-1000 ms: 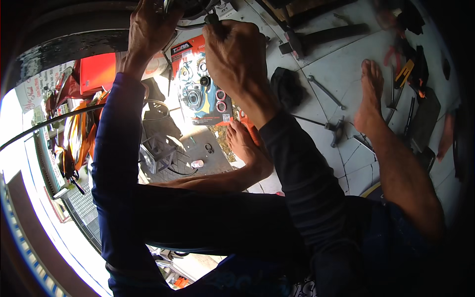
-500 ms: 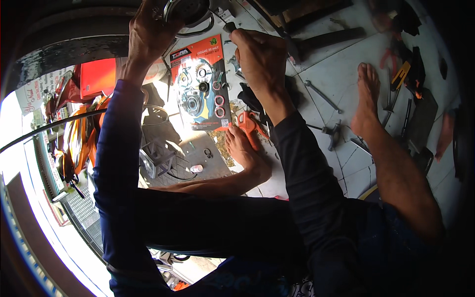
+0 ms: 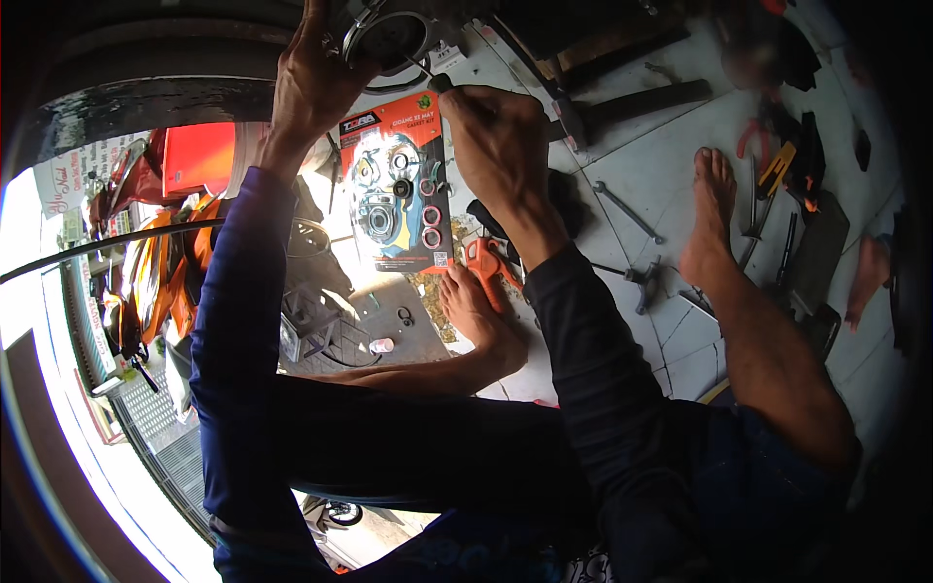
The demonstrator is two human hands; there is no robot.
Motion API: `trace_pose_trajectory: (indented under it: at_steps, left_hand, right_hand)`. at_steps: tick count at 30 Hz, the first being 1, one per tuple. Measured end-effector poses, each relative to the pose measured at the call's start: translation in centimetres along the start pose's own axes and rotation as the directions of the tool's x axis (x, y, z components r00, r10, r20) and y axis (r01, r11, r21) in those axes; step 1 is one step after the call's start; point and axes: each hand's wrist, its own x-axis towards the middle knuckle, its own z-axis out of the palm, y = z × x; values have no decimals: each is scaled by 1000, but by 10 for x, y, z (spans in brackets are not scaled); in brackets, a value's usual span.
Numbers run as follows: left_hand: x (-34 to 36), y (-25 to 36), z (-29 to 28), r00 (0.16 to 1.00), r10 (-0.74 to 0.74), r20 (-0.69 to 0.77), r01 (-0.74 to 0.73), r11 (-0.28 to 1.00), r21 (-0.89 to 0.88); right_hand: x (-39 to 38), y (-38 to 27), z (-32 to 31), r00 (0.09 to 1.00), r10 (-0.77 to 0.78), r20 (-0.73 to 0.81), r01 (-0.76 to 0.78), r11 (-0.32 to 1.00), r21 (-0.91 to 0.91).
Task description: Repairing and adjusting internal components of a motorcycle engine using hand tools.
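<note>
At the top, my left hand grips the edge of a round dark metal part with a pale rim, its upper fingers partly out of view. My right hand is closed on the dark handle of a screwdriver, whose shaft points up-left at the round part. Below my hands lies an orange-and-white carded kit of gaskets and rings. Beside its lower right corner is an orange tool, partly covering some dark cloth.
Right: a wrench, T-handle tool, hammer, pliers on tiles. My bare feet frame these. Left: orange panels, red box, a black cable, grey mat with small parts.
My right hand and the screwdriver have moved down and to the right of where they began, exposing the shaft. My left hand and the round part sit slightly further right and lower in view.
</note>
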Motion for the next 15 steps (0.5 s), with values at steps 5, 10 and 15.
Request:
trace_pose_trajectory:
  at_steps: [5,10,15]
  left_hand:
    - [0,0,0,994,95,-59,-92,994,59]
    - [-1,4,-2,999,27,-22,-27,1000,-8]
    - [3,2,3,985,124,-118,-128,991,-25]
  right_hand:
    - [0,-3,5,999,-45,8,46,996,-77]
    - [-1,-2,1,995,3,97,-5,1000,23]
    - [-4,0,-8,1000,-6,31,5,999,37]
